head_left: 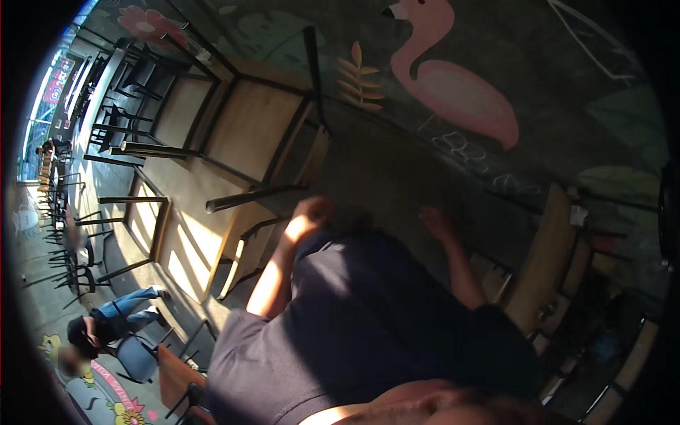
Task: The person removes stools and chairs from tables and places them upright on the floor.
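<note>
My left hand (pixel 310 214) hangs beside my dark shirt (pixel 354 304), near the end of a black metal chair leg (pixel 255 197). A small gap appears between hand and leg. Its fingers are blurred and their shape is unclear. On the other side of my body, my right hand (pixel 437 222) is held out over the dark floor (pixel 386 177), fingers loosely extended and nothing visible in it. Upturned wooden chairs, one with a pale seat (pixel 253 127), rest on a sunlit wooden table (pixel 190 237) left of my left hand.
Another wooden table (pixel 542 262) stands to the right. At the lower left a person (pixel 117 319) in jeans is near a grey chair (pixel 138 359). More black chairs (pixel 134 74) stand further back. A wall with a painted flamingo (pixel 460 95) runs along the top.
</note>
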Available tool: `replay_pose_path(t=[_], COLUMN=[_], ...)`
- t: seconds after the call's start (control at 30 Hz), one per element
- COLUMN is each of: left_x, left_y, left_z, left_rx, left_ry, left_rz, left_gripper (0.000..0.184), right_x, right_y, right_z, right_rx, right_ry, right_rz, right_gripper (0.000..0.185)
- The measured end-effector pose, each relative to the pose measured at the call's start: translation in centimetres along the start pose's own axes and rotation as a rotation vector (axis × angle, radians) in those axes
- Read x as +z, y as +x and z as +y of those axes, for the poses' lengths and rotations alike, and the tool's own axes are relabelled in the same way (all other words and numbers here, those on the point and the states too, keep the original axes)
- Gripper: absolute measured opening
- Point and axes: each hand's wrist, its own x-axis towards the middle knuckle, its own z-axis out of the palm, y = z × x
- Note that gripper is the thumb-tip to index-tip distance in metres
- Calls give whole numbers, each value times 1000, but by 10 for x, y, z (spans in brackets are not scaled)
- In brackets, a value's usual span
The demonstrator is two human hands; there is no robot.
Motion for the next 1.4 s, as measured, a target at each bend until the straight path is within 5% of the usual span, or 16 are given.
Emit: replay_pose_path(t=[0.1,0.23,0.33,0.43,0.5,0.57,0.6,0.67,0.73,0.8,0.97,1.13,1.4], left_x=[-3,-29,-52,-65,-67,-53,-48,-34,-3,-11,-61,-82,-24], left_y=[87,192,251,294,307,316,318,320,326,319,292,267,203], left_z=[1,27,26,-11,-48,-87,-106,-134,-141,-122,6,85,202], left_rx=[98,36,3,228,107,-15,-47,-152,-186,-149,-127,216,702], left_ry=[-115,-341,-27,136,-123,-554,-561,-447,-377,-387,-545,-629,-969], left_rz=[357,760,856,957,591,446,496,501,917,917,866,862,933], left_gripper=[39,81,95,83,64,39,39,25,23,23,25,37,44], right_x=[-26,-5,11,11,1,-29,-40,-54,-70,-87,-125,-130,-196], right_y=[-19,-9,7,20,30,39,40,55,74,99,175,290,388], right_z=[15,25,-9,-34,-33,-55,-61,-21,19,38,-57,-37,-96], right_rx=[84,114,128,141,-12,129,272,199,107,45,190,232,313], right_ry=[-56,36,180,65,166,133,126,43,-17,71,-139,-130,332], right_rz=[53,123,-39,-156,-281,-240,-167,-232,-297,-373,-490,-495,-326], right_gripper=[35,37,37,35,36,35,33,32,30,29,28,29,63])
